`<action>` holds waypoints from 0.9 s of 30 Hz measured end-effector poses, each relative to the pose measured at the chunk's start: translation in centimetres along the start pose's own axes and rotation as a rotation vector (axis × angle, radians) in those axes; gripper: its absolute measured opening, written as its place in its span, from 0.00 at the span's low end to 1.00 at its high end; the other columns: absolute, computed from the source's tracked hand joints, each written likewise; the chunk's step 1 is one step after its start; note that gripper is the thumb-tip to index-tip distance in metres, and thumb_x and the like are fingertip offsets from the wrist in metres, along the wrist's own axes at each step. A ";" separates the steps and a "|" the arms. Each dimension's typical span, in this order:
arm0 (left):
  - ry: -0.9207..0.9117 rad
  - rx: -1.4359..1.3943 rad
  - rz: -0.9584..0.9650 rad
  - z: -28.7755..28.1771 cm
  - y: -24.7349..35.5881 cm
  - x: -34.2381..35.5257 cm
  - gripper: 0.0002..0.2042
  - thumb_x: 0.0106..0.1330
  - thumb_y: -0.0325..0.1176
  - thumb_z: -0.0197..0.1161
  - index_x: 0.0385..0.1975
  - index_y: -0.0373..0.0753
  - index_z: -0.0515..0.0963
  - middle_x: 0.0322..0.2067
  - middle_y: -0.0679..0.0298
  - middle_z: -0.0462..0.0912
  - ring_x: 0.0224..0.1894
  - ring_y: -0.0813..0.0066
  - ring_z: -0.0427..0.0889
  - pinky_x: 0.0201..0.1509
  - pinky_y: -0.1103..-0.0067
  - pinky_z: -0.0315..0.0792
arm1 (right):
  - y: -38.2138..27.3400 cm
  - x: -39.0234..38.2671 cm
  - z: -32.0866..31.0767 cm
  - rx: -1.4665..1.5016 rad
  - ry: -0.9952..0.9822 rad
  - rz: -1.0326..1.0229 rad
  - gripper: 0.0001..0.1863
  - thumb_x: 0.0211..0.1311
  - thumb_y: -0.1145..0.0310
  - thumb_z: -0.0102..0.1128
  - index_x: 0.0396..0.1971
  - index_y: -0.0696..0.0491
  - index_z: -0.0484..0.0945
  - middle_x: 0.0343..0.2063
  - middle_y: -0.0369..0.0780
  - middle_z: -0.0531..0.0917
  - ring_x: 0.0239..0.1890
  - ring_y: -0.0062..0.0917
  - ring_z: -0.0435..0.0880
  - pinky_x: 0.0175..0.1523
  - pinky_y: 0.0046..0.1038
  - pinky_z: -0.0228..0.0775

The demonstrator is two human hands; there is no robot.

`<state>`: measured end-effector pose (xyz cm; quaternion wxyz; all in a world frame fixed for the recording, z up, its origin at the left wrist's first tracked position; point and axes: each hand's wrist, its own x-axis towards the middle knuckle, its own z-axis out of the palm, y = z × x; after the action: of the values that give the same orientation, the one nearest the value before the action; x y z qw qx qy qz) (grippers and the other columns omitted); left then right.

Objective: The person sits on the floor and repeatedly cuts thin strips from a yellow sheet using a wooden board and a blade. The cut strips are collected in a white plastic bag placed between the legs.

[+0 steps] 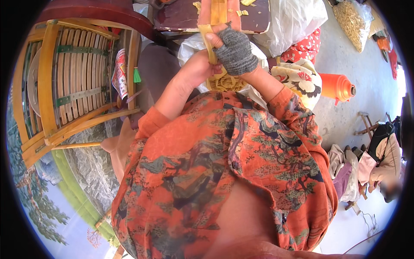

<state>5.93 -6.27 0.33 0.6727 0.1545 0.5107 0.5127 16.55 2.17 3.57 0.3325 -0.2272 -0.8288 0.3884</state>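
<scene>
My right hand point(233, 51), in a grey knitted fingerless glove, grips a pale yellow strip point(207, 41) with its thumb across it. My left hand point(202, 65) is closed on the lower part of the same strip, just below and left of the right hand; its fingertips are partly hidden. The strip runs up toward a pink board point(234, 13) with a yellow band on it, lying on a worn dark maroon tabletop point(174, 15) with yellow scraps. Under my hands, coiled yellow strips point(224, 82) lie in a white bag.
A folded wooden slatted chair point(47, 77) stands at left. At right are white sacks point(293, 21), flowered cloth point(297, 82), an orange flask point(336, 88) and a bag of pale pieces point(351, 23). A person point(384, 159) with a blurred head is at the right edge, beside piled garments point(345, 172).
</scene>
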 end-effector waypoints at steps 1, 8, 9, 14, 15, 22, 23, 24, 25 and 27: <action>0.026 0.213 0.056 0.4 0.4 -0.4 0.12 0.67 0.34 0.46 0.38 0.37 0.76 0.36 0.66 0.79 0.36 0.75 0.77 0.40 0.78 0.71 | 0.8 0.0 0.1 -0.057 -0.002 -0.013 0.14 0.63 0.60 0.50 0.34 0.56 0.74 0.26 0.47 0.76 0.32 0.40 0.77 0.38 0.34 0.67; 0.483 0.987 1.008 0.2 2.6 -0.8 0.12 0.55 0.22 0.49 0.38 0.38 0.74 0.30 0.57 0.75 0.35 0.61 0.76 0.41 0.74 0.70 | 0.8 -0.2 -0.2 1.162 -0.216 0.829 0.14 0.64 0.58 0.48 0.34 0.54 0.70 0.18 0.36 0.74 0.09 0.19 0.68 0.16 0.18 0.59; 0.448 0.958 1.017 0.4 2.8 -1.0 0.13 0.55 0.20 0.46 0.38 0.36 0.74 0.32 0.58 0.75 0.36 0.65 0.76 0.42 0.77 0.69 | 0.8 -0.5 -0.4 1.398 -0.356 0.880 0.14 0.64 0.57 0.49 0.33 0.53 0.70 0.17 0.35 0.73 0.09 0.17 0.66 0.16 0.17 0.58; 0.327 0.998 0.985 -0.1 3.2 -0.7 0.10 0.55 0.19 0.47 0.35 0.36 0.72 0.29 0.56 0.72 0.35 0.57 0.74 0.40 0.74 0.68 | 0.9 -0.1 -0.8 0.895 -0.422 0.808 0.19 0.61 0.47 0.49 0.31 0.50 0.71 0.14 0.32 0.71 0.12 0.14 0.65 0.17 0.17 0.54; 0.326 1.001 0.975 -0.1 3.2 -0.7 0.09 0.56 0.19 0.46 0.34 0.35 0.72 0.29 0.56 0.71 0.34 0.58 0.73 0.41 0.74 0.68 | 0.6 -0.2 -1.5 0.524 -0.394 0.529 0.22 0.61 0.47 0.48 0.33 0.54 0.72 0.16 0.37 0.75 0.17 0.24 0.74 0.22 0.23 0.63; 0.082 0.588 0.613 -0.3 3.0 -0.8 0.12 0.62 0.23 0.39 0.40 0.32 0.70 0.37 0.64 0.73 0.37 0.76 0.73 0.43 0.82 0.67 | -1.3 -0.5 -2.9 -0.358 -0.194 -0.062 0.18 0.62 0.54 0.49 0.34 0.56 0.73 0.24 0.46 0.77 0.29 0.40 0.77 0.35 0.35 0.68; 0.018 0.423 0.467 0.0 3.1 -1.0 0.13 0.63 0.23 0.38 0.41 0.32 0.70 0.38 0.65 0.73 0.38 0.78 0.73 0.44 0.82 0.67 | -1.2 -0.3 -3.2 -0.382 -0.185 -0.066 0.18 0.62 0.54 0.50 0.35 0.55 0.75 0.25 0.47 0.77 0.30 0.38 0.78 0.35 0.34 0.68; 0.004 0.378 0.482 -0.2 2.9 -0.7 0.12 0.64 0.24 0.40 0.41 0.33 0.70 0.37 0.65 0.74 0.37 0.79 0.73 0.43 0.83 0.67 | -0.6 -0.3 -3.4 -0.279 -0.155 -0.101 0.18 0.61 0.54 0.51 0.36 0.55 0.75 0.25 0.46 0.77 0.29 0.37 0.78 0.35 0.33 0.68; -0.010 0.333 0.497 -0.5 2.7 -0.3 0.11 0.65 0.24 0.41 0.42 0.33 0.70 0.37 0.66 0.74 0.37 0.81 0.73 0.42 0.84 0.68 | 0.4 -0.1 -3.4 -0.176 -0.126 -0.136 0.18 0.61 0.54 0.52 0.37 0.54 0.76 0.25 0.46 0.78 0.28 0.36 0.78 0.35 0.33 0.68; 0.026 0.396 0.626 -0.6 2.6 0.2 0.08 0.66 0.25 0.45 0.41 0.33 0.70 0.35 0.67 0.75 0.36 0.84 0.73 0.41 0.86 0.68 | 0.9 0.5 -3.4 0.115 -0.115 0.035 0.19 0.57 0.54 0.57 0.38 0.54 0.77 0.22 0.40 0.77 0.23 0.25 0.76 0.31 0.24 0.68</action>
<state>4.02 -5.20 1.89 0.4336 0.4240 0.5366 0.5867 18.78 4.74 4.63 0.2901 -0.1993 -0.8189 0.4534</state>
